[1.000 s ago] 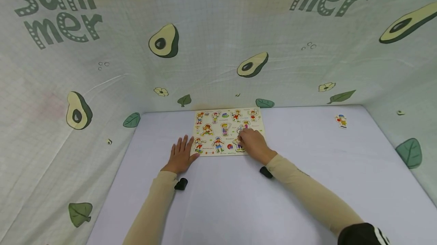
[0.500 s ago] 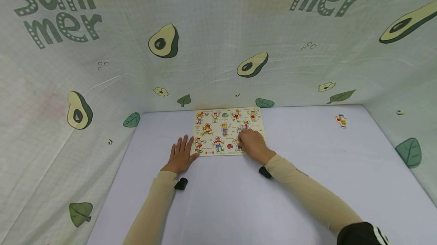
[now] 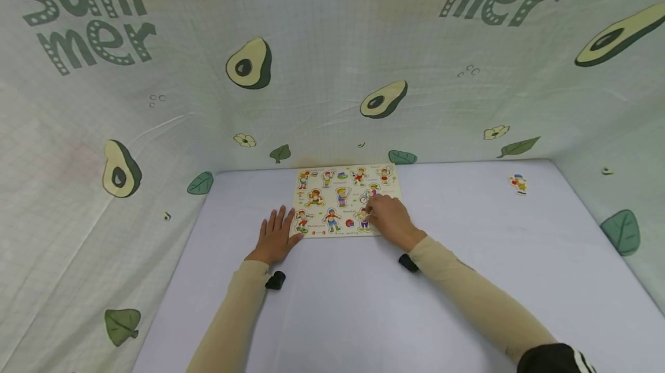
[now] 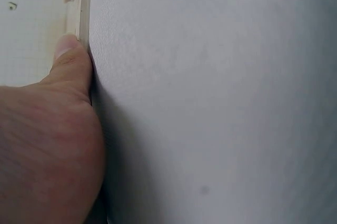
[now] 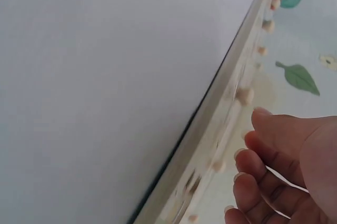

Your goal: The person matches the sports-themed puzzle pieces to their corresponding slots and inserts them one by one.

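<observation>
A cream puzzle board (image 3: 355, 228) with colourful sports figures lies at the far side of the white table. Small wooden knobs (image 5: 245, 96) stand up from its pieces in the right wrist view. My left hand (image 3: 273, 238) rests flat at the board's left edge, fingers spread, its thumb (image 4: 69, 58) touching the near left corner. Over the board's right side is my right hand (image 3: 392, 220), fingers loosely bent with nothing visible between them. Close to its fingertips lies the lower right figure piece (image 3: 364, 222). A cyclist piece (image 3: 371, 190) shows just beyond the hand.
One loose figure piece (image 3: 518, 184) in a blue cap lies on the white table (image 3: 332, 304) at the far right. A cloth backdrop (image 3: 322, 61) printed with avocados and leaves rises right behind the board and along both sides.
My right hand has shifted slightly to the right, away from the lower right figure piece, more of which now shows. The left hand and the board have stayed put.
</observation>
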`<state>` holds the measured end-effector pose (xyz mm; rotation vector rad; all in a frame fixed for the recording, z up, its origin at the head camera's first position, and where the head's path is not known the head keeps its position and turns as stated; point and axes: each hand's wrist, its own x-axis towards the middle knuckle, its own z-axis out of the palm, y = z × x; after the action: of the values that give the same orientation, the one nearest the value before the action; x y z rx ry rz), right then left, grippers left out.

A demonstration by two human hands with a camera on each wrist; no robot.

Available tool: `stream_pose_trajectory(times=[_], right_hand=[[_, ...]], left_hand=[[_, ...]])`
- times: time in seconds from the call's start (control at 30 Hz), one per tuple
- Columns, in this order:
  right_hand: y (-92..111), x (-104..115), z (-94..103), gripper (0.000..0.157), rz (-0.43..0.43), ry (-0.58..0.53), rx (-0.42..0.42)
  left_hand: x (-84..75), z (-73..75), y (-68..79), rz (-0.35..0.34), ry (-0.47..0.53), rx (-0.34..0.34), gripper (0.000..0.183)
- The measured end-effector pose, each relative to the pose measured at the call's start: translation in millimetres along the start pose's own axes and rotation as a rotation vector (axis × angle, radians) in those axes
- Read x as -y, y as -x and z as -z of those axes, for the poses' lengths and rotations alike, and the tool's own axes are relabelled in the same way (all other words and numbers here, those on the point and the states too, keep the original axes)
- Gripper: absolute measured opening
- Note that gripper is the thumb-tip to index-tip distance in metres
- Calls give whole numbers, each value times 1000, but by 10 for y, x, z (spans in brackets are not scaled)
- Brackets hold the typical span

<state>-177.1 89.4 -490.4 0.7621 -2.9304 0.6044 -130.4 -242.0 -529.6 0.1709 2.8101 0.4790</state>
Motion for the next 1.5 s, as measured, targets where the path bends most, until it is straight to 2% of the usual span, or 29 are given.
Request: stream_pose_trajectory(times=[0.13, 0.33, 0.47, 0.73, 1.03, 1.2, 1.5], right_hand=[[52, -130, 113, 16, -18, -20, -34], [140, -399, 285, 17, -124, -27, -33], [219, -593, 390, 18, -159, -4, -55], [420, -1017, 621, 18, -170, 56, -148], [637, -1531, 864, 18, -141, 61, -247], [732, -1707, 936, 18, -156, 68, -255], [811, -1987, 1008, 15, -127, 119, -270]], left_hand=[[27, -20, -3, 0, 5, -8, 80], [24, -23, -8, -12, 5, -11, 80], [17, -27, -12, -13, 4, -16, 80], [4, -25, 12, -13, -2, -21, 79], [4, -25, 15, -17, -2, -27, 78], [7, -36, 5, -19, -18, -29, 77], [-14, -2, 8, -2, 0, 1, 78]])
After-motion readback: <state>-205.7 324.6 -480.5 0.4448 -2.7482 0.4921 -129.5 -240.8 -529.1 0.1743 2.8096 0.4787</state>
